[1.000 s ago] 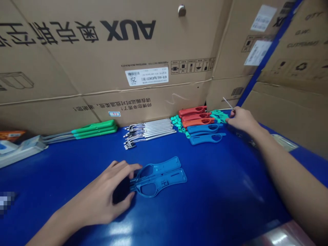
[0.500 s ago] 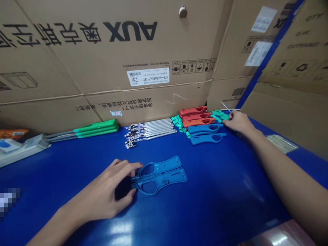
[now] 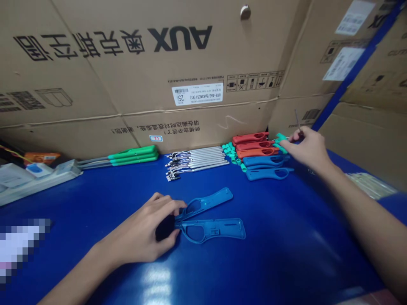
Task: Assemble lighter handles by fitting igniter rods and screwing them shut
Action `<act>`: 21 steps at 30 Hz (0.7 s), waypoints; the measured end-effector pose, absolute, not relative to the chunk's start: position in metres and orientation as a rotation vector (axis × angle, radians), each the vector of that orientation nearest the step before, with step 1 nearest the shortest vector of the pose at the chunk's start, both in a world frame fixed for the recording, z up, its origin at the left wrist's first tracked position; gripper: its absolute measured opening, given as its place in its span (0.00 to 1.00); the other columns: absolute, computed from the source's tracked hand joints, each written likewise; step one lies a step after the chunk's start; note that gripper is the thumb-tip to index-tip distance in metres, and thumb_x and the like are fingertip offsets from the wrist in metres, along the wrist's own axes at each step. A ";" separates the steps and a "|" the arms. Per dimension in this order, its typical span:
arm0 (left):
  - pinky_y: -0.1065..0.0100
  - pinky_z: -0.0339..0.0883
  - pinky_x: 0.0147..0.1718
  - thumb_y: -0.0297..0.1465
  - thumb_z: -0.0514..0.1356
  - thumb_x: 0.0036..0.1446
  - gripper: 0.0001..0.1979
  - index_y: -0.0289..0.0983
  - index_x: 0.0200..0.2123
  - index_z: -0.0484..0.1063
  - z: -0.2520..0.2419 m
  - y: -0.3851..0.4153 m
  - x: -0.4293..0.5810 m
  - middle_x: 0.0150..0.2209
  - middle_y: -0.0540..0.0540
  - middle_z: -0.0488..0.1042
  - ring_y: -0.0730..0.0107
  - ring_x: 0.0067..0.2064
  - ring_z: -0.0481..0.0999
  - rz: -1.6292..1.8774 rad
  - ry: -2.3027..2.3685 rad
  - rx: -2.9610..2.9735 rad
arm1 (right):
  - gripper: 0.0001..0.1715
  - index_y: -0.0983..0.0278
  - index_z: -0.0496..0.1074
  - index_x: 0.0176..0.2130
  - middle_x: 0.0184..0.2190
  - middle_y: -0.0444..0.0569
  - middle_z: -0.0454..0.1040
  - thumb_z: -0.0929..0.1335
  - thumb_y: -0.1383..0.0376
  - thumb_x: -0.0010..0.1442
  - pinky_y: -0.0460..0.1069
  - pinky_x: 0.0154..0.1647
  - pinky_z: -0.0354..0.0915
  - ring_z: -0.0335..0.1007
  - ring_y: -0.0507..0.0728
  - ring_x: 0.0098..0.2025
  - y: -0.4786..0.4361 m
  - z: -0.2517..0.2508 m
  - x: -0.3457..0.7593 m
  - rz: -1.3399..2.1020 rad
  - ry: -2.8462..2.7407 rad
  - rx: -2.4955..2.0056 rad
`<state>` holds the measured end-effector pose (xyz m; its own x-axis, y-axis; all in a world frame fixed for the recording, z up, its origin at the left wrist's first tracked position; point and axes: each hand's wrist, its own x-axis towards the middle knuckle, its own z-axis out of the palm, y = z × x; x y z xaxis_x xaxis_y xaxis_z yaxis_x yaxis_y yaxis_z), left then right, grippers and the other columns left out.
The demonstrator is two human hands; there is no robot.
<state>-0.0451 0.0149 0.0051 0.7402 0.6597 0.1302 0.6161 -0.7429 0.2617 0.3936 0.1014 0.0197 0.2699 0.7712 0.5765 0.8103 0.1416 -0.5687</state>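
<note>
Left hand (image 3: 141,226) curled, fingertips holding narrow ends of two blue plastic handle halves (image 3: 210,216), which lie splayed in V at lower centre of frame, flat on blue table (image 3: 280,258). Right hand (image 3: 307,146), at right of frame, pinching thin metal pin (image 3: 298,120), just beside small teal plastic parts (image 3: 281,137). Farther, along table's back edge: red-orange handle halves (image 3: 254,144), blue handle halves (image 3: 267,166), metal tubes with wires (image 3: 197,159), green-handled metal rods (image 3: 133,154). Brown AUX cartons (image 3: 127,84) behind.

The left hand (image 3: 143,228) grips the joined end of two blue plastic handle shells (image 3: 219,228), splayed in a V on the blue bench (image 3: 286,254); the right hand (image 3: 310,146) pinches a thin metal pin (image 3: 297,120) just beside green plastic pieces (image 3: 281,137) and stacked red shells (image 3: 251,138)
</note>
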 end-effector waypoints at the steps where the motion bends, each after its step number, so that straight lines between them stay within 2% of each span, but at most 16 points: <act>1: 0.45 0.56 0.59 0.30 0.57 0.58 0.20 0.43 0.54 0.62 0.005 0.014 -0.045 0.43 0.48 0.73 0.60 0.47 0.75 0.319 1.024 2.726 | 0.19 0.57 0.52 0.25 0.26 0.45 0.67 0.69 0.67 0.48 0.54 0.36 0.58 0.62 0.58 0.30 0.098 0.023 0.381 -0.029 -1.497 -1.593; 8: 0.46 0.58 0.56 0.28 0.57 0.56 0.10 0.40 0.43 0.70 0.013 0.014 -0.039 0.41 0.47 0.74 0.60 0.44 0.75 0.272 0.999 2.675 | 0.13 0.60 0.57 0.26 0.26 0.41 0.68 0.69 0.67 0.48 0.48 0.31 0.62 0.62 0.52 0.28 0.059 0.030 0.265 0.544 -2.052 -1.259; 11: 0.46 0.58 0.55 0.28 0.57 0.56 0.08 0.40 0.40 0.71 0.013 0.014 -0.039 0.40 0.47 0.73 0.60 0.44 0.74 0.276 0.992 2.684 | 0.15 0.60 0.55 0.26 0.27 0.41 0.69 0.68 0.70 0.47 0.46 0.30 0.61 0.62 0.50 0.28 0.041 0.022 0.236 0.741 -2.210 -1.143; 17: 0.50 0.59 0.52 0.29 0.56 0.59 0.04 0.39 0.37 0.70 0.006 0.016 -0.043 0.39 0.47 0.72 0.63 0.42 0.72 0.327 0.968 2.715 | 0.16 0.60 0.53 0.28 0.31 0.42 0.68 0.67 0.71 0.51 0.47 0.33 0.60 0.61 0.50 0.30 0.021 0.009 0.231 0.841 -2.229 -1.038; 21: 0.51 0.59 0.53 0.30 0.56 0.59 0.04 0.39 0.37 0.70 0.005 0.017 -0.043 0.40 0.46 0.71 0.64 0.41 0.71 0.335 0.962 2.697 | 0.16 0.60 0.53 0.28 0.29 0.41 0.64 0.67 0.73 0.51 0.47 0.32 0.58 0.59 0.50 0.30 0.010 0.008 0.234 0.807 -2.297 -0.975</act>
<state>-0.0433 0.0165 0.0046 0.7544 0.6437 0.1286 0.5842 -0.7477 0.3156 0.2336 0.0101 0.0084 -0.6101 0.7609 0.2207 0.4557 0.5649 -0.6879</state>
